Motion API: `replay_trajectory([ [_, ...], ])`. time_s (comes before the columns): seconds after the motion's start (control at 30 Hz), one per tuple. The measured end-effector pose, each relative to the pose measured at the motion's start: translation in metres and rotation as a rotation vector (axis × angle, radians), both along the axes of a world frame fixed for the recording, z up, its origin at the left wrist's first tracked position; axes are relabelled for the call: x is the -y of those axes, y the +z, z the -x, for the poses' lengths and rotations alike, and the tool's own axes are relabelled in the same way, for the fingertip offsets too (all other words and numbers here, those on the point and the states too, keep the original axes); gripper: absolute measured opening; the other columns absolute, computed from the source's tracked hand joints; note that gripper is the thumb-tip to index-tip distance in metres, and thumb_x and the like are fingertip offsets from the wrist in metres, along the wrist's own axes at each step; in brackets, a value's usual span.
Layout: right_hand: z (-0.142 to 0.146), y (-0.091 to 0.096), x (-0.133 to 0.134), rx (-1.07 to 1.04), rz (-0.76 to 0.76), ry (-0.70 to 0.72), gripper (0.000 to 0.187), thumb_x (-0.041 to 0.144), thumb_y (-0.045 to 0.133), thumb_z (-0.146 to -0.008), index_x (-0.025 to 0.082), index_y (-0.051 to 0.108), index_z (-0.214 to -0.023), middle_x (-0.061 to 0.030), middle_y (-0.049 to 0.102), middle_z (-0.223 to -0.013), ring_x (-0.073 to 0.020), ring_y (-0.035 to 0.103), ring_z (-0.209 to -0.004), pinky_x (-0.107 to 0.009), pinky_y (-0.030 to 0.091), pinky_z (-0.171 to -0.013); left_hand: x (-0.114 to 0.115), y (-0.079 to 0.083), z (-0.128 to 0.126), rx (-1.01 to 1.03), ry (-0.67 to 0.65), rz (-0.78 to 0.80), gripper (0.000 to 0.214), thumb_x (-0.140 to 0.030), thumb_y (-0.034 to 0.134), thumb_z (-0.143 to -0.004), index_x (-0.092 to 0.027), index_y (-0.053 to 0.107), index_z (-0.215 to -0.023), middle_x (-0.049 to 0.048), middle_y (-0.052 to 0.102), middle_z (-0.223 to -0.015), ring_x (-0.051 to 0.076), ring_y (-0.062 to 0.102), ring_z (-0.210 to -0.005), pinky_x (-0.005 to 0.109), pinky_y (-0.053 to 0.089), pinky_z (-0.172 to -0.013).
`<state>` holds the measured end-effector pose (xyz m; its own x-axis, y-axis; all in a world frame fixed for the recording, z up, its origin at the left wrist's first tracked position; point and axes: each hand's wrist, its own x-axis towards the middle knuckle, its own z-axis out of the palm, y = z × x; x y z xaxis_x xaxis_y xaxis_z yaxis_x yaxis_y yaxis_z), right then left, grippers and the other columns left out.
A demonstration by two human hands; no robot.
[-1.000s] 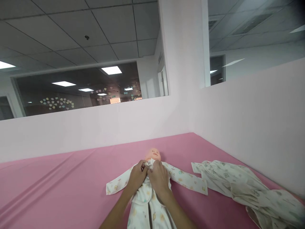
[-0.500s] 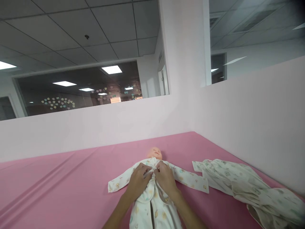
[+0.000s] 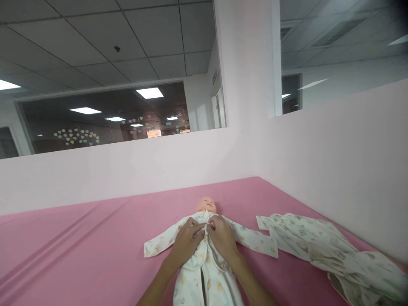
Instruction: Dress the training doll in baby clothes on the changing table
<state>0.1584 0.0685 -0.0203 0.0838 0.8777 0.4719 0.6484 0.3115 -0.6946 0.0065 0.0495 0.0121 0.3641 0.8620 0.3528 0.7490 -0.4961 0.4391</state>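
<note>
A baby doll (image 3: 206,204) lies on its back on a pink sheet, its head toward the wall. It wears a white baby romper (image 3: 255,240) with small coloured prints, both sleeves stretched out sideways. My left hand (image 3: 188,237) and my right hand (image 3: 220,233) meet at the upper chest, fingers pinching the two front edges of the romper just below the neck. Lower down, the front gapes in a dark slit between the legs. Whatever fastening sits under my fingertips is hidden.
A second white printed baby garment (image 3: 309,238) lies crumpled on the pink sheet (image 3: 79,246) to the right. White walls (image 3: 127,170) with windows border the surface behind and on the right.
Both hands stay at the chest of the romper, with only slight finger movement. The view has shifted a little; the doll and the second garment lie as before.
</note>
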Motion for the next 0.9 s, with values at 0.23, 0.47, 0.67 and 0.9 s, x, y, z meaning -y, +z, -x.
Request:
replay_trajectory([
  [0.23, 0.003, -0.004, 0.000, 0.313, -0.064, -0.065, 0.022, 0.011, 0.038, -0.092, 0.018, 0.057, -0.082, -0.0052, 0.063, -0.089, -0.0171, 0.057, -0.081, -0.028, 0.030, -0.066, -0.003, -0.006, 0.002, 0.005, -0.013, -0.020, 0.039, -0.033, 0.038, -0.093, -0.038, 0.062, -0.124, 0.0024, 0.050, -0.095, 0.019, 0.053, -0.093, 0.029, 0.043, -0.077],
  [0.47, 0.002, -0.005, 0.003, 0.323, -0.081, -0.131, 0.023, 0.017, 0.036, -0.094, 0.018, 0.055, -0.080, -0.0058, 0.063, -0.082, -0.0194, 0.058, -0.076, -0.029, 0.030, -0.064, -0.004, -0.010, 0.003, 0.067, 0.011, -0.017, 0.036, -0.038, 0.044, -0.092, -0.034, 0.063, -0.122, 0.0030, 0.054, -0.099, 0.020, 0.055, -0.097, 0.031, 0.044, -0.085],
  [0.67, 0.001, -0.011, 0.003, 0.072, -0.156, 0.088, 0.023, 0.021, 0.033, -0.094, 0.019, 0.052, -0.081, -0.0028, 0.061, -0.081, -0.0172, 0.056, -0.079, -0.026, 0.036, -0.071, -0.006, -0.016, 0.003, 0.145, 0.030, -0.044, 0.034, -0.042, 0.049, -0.090, -0.030, 0.061, -0.119, 0.0015, 0.059, -0.103, 0.019, 0.055, -0.098, 0.033, 0.043, -0.088],
  [0.9, 0.002, -0.016, 0.000, 0.076, -0.162, 0.132, 0.017, 0.022, 0.039, -0.090, 0.019, 0.052, -0.080, -0.0031, 0.061, -0.081, -0.0181, 0.054, -0.080, -0.028, 0.036, -0.072, -0.007, -0.016, 0.001, 0.124, 0.021, -0.090, 0.029, -0.035, 0.044, -0.092, -0.025, 0.065, -0.110, 0.0044, 0.059, -0.101, 0.021, 0.055, -0.096, 0.033, 0.042, -0.083],
])
